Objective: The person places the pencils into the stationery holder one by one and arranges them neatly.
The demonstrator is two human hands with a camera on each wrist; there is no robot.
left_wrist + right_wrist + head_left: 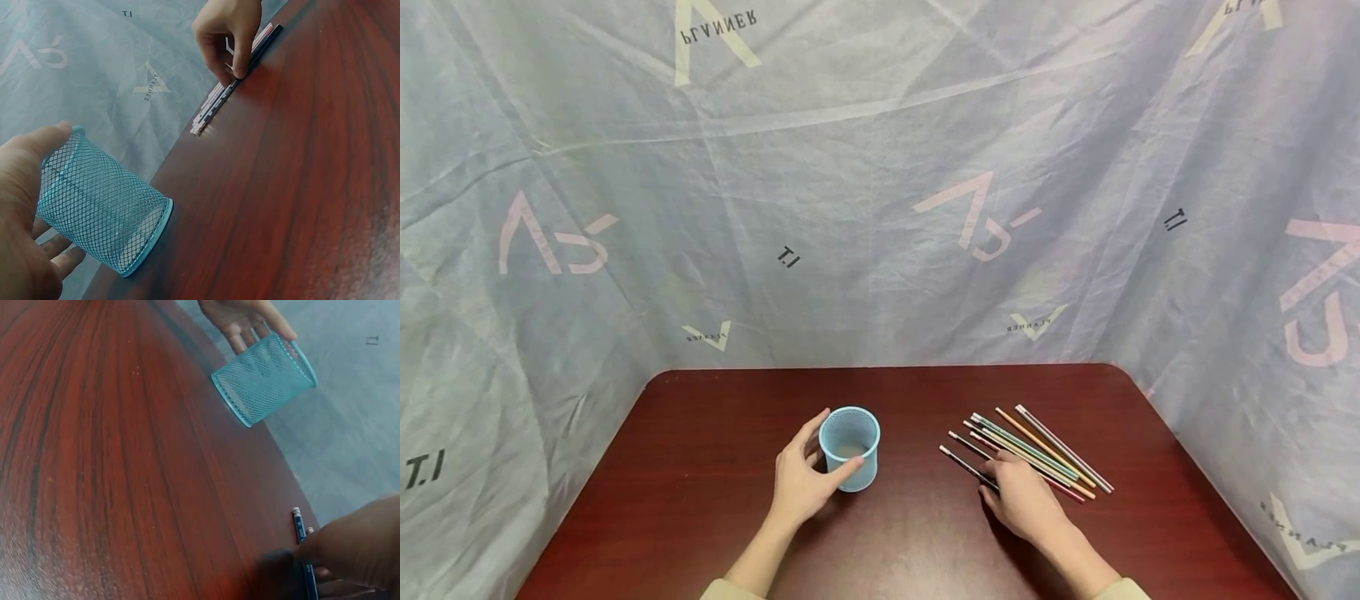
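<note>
A light-blue mesh pencil cup (867, 473) stands upright on the table, its mouth facing up. My left hand (801, 483) grips it from the left, thumb over the near rim and fingers around the far side. In the left wrist view, the mesh (106, 200) shows no pencils inside. To the right, my right hand (1026, 500) pinches a dark pencil (962, 463) with a white eraser end, low over the table. That pencil (299, 526) points away from the hand in the right wrist view. Its other end is hidden under the hand.
Several more pencils, among them a green pencil (1030, 448) and a silver one (1067, 452), lie roughly parallel beside and beyond the right hand. The dark red wooden table (910, 533) ends at a grey printed cloth (872, 250) that hangs behind and at both sides.
</note>
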